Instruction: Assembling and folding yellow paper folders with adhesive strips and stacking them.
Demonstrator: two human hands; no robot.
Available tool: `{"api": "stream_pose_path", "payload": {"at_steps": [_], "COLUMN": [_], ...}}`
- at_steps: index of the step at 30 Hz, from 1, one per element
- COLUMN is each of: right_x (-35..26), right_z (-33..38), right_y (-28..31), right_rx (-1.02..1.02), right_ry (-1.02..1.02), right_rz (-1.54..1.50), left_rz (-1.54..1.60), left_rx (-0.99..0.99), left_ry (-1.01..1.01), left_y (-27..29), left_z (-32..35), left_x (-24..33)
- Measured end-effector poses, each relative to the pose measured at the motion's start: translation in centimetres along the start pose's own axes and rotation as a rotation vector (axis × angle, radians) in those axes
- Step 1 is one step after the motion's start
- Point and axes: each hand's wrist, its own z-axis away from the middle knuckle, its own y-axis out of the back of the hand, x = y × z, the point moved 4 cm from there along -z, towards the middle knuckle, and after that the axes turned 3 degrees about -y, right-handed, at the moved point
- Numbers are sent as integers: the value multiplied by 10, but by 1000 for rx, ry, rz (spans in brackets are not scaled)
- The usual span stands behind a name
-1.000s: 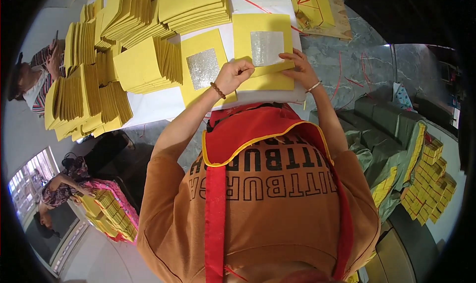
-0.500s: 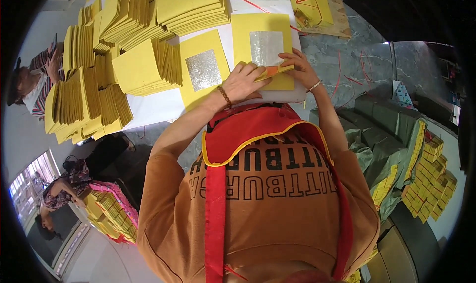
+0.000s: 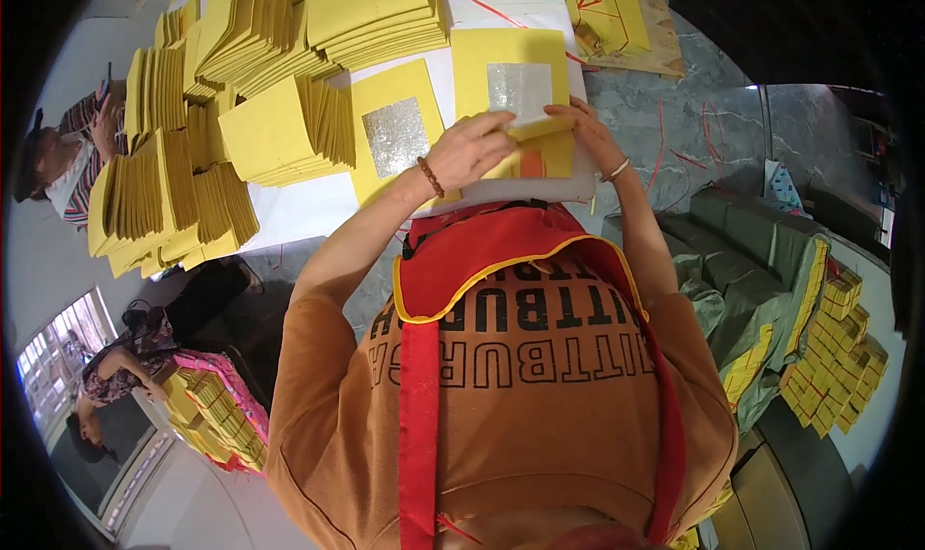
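Yellow sheet w/ silver square (image 3: 515,92), left hand (image 3: 472,150) & right hand (image 3: 583,131) fingers grasping its lower edge

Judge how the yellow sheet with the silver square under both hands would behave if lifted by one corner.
The yellow sheet looks thin and lies flat on the white table, so it would probably droop, and seems light. Its near edge curls under the left hand and right hand, suggesting it creases easily. The silver square may scuff.

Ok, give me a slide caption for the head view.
Both hands, left hand and right hand, press on a yellow sheet with a silver foil square.
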Motion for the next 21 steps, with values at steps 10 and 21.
{"api": "stream_pose_path", "payload": {"at_steps": [10, 21], "right_x": [5, -50], "right_z": [2, 30], "right_y": [-8, -8], "right_rx": [211, 152], "right_ry": [-147, 199], "right_rz": [-78, 667], "left_rz": [516, -174], "left_rx": [171, 110], "left_ry": [414, 155], "left_y": [30, 8], "left_z": [7, 48], "left_x": [-15, 1]}}
